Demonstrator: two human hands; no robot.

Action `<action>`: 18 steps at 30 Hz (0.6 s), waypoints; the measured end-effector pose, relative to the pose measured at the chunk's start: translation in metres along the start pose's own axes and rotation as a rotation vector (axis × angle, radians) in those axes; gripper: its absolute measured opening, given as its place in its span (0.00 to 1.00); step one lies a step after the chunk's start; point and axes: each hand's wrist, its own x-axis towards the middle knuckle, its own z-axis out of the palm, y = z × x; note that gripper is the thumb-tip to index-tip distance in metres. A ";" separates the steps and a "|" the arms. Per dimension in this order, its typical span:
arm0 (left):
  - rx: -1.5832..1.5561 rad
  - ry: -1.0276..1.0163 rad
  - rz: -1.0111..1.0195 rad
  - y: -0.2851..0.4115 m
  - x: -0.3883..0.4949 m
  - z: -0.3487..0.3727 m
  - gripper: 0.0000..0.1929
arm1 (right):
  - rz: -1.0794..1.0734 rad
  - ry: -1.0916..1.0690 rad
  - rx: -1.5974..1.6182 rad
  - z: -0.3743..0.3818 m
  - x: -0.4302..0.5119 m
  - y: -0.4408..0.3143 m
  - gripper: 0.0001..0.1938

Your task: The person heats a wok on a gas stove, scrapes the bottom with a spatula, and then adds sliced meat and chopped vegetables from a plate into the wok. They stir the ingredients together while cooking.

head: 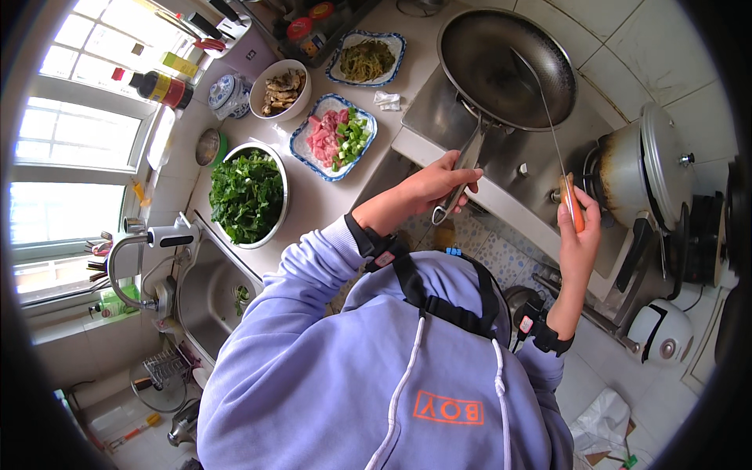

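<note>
My left hand (442,183) grips the long metal handle (468,157) of a dark wok (479,64), which sits over the stove. In my right hand (578,218) is the orange and wooden handle (570,202) of a wok turner. Its thin metal shaft (550,120) slants into the wok, and the blade rests at the pan's inner surface, hard to make out. The wok's inside looks dark and slightly shiny, with no food visible in it. Beneath the handle lies the steel stove top (511,161) with a control knob (523,170).
Left on the counter stand a bowl of chopped greens (247,197), a plate of sliced meat and scallions (333,138), a bowl of brown pieces (283,91) and a plate of greenish shreds (367,60). A lidded pot (625,170) stands close right of my right hand. The sink (214,294) is at left.
</note>
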 end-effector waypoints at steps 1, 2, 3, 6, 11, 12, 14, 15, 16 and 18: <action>0.003 0.000 0.001 -0.001 0.001 0.000 0.14 | -0.017 -0.006 0.015 0.000 0.000 0.000 0.16; 0.004 0.001 0.003 -0.001 0.002 -0.001 0.14 | -0.022 -0.007 0.014 0.000 0.001 0.001 0.16; 0.001 -0.004 0.011 -0.002 0.002 -0.001 0.14 | -0.008 -0.004 -0.004 -0.001 0.001 0.001 0.16; -0.011 -0.021 0.022 -0.004 0.003 -0.003 0.14 | -0.010 -0.001 -0.038 -0.001 0.003 0.000 0.16; -0.053 0.007 0.017 -0.007 0.004 0.000 0.12 | -0.020 0.022 -0.002 0.003 0.006 -0.002 0.16; -0.063 0.015 0.003 -0.006 0.004 0.000 0.13 | -0.050 0.019 0.020 0.004 0.006 -0.002 0.16; -0.081 0.020 -0.008 -0.006 0.003 0.002 0.13 | -0.057 0.037 -0.026 0.004 0.007 -0.003 0.16; -0.079 0.027 -0.005 -0.005 0.002 0.002 0.12 | -0.056 0.032 -0.017 0.004 0.008 -0.003 0.16; -0.087 0.010 0.004 -0.005 0.002 0.003 0.12 | -0.059 0.046 -0.006 0.005 0.008 -0.003 0.16; -0.074 0.031 0.007 -0.004 0.001 0.004 0.11 | -0.062 0.063 0.002 0.005 0.008 -0.002 0.16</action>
